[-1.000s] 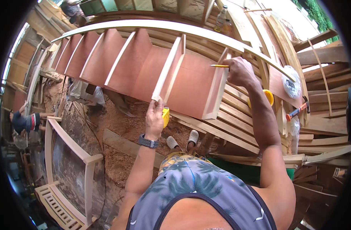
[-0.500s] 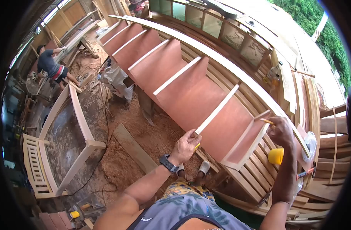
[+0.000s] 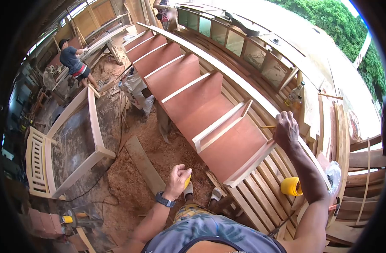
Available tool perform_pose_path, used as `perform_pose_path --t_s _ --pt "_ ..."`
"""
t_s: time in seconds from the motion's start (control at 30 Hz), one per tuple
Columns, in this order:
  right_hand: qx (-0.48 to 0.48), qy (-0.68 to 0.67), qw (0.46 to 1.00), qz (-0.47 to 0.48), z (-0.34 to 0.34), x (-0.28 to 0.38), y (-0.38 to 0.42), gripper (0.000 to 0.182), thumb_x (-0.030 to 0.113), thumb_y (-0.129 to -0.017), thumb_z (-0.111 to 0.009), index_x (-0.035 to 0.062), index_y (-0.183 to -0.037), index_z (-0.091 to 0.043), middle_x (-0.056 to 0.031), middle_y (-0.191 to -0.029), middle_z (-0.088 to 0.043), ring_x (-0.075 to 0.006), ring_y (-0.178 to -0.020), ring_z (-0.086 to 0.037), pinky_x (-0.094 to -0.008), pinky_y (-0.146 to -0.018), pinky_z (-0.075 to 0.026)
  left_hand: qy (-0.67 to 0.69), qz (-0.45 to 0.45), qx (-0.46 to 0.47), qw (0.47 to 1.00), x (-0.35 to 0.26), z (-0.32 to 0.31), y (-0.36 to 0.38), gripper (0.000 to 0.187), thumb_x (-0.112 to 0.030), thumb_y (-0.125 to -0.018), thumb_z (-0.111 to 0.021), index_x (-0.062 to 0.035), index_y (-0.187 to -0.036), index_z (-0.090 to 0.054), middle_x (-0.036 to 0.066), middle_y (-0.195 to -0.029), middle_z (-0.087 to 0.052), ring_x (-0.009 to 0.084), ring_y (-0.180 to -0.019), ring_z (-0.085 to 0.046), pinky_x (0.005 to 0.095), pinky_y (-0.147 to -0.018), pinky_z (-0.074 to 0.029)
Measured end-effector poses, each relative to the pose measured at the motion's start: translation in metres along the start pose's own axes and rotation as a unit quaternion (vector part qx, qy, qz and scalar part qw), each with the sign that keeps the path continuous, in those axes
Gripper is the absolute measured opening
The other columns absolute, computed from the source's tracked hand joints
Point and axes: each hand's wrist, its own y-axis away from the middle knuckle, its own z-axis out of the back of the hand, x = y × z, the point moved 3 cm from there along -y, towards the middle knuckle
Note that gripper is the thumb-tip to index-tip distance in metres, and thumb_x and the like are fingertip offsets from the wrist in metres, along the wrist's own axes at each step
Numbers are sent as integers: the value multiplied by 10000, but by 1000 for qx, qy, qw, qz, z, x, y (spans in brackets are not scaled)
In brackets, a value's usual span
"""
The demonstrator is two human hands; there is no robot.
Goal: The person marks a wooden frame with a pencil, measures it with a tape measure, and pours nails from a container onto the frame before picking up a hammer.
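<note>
My left hand (image 3: pixel 176 182), wearing a dark watch, is in front of the cabinet. Its fingers are curled around a small yellow object (image 3: pixel 187 181), mostly hidden by the hand. Over the near end of the cabinet, my right hand (image 3: pixel 286 130) is closed on a thin yellowish stick (image 3: pixel 267 127), which points left; its tip is too small to make out. Below both lies a long, reddish-brown panelled wooden cabinet (image 3: pixel 239 145) with upright dividers edged in pale wood. One pale-edged divider (image 3: pixel 218 125) stands between my hands.
A yellow tub (image 3: pixel 290 186) sits on wooden slats (image 3: pixel 264 189) at right. A pale bed-like frame (image 3: pixel 101 148) stands at left. A loose board (image 3: pixel 144 164) lies on sawdust. A co-worker (image 3: pixel 73 61) bends at a bench, and another person (image 3: pixel 164 12) stands farther back.
My left hand has come off the divider's pale edge and moved down and left. My right hand has moved left and up with the stick. The view has shifted slightly.
</note>
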Motion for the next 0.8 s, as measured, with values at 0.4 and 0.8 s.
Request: perform_pose_path --t_s 0.4,0.8 --pt "104 -371 905 -179 66 -100 -26 329 79 -678 -690 7 -999 -703 -135 -754 -679 -219 -718 -680 -358 -680 -532 113 3 -51 992 -9 -2 62 250 -246 -1020 -632 -23 -1041 -522 105 -822 -661 174 -640 -681 294 -576 -567" --pt "-81 -189 964 -167 65 -190 -72 350 115 -686 -644 42 -1009 -758 -232 -797 -711 -355 -770 -715 -442 -754 -555 114 -21 -69 991 -13 -7 61 246 -250 -1029 -626 -22 -1018 -534 103 -823 -661 172 -637 -681 292 -571 -568"
